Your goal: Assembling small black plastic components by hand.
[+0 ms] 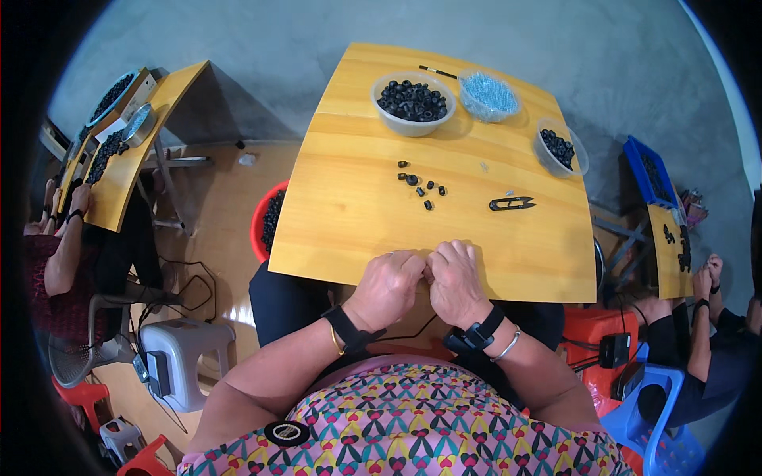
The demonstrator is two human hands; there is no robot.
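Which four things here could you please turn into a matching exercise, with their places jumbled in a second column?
Things:
1. Left hand
2. Black snips
3. Red tub
4. Bowl of blue pieces

Places:
A. Between the large black-filled bowl and the small black-filled bowl
B. Close against the right hand
C. Past the left edge of the table
D. Right of the loose black pieces

Pairs: 1-B, 2-D, 3-C, 4-A.

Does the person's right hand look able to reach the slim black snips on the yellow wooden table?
Probably yes: only yellow wooden tabletop shows between the right hand and the slim black snips.
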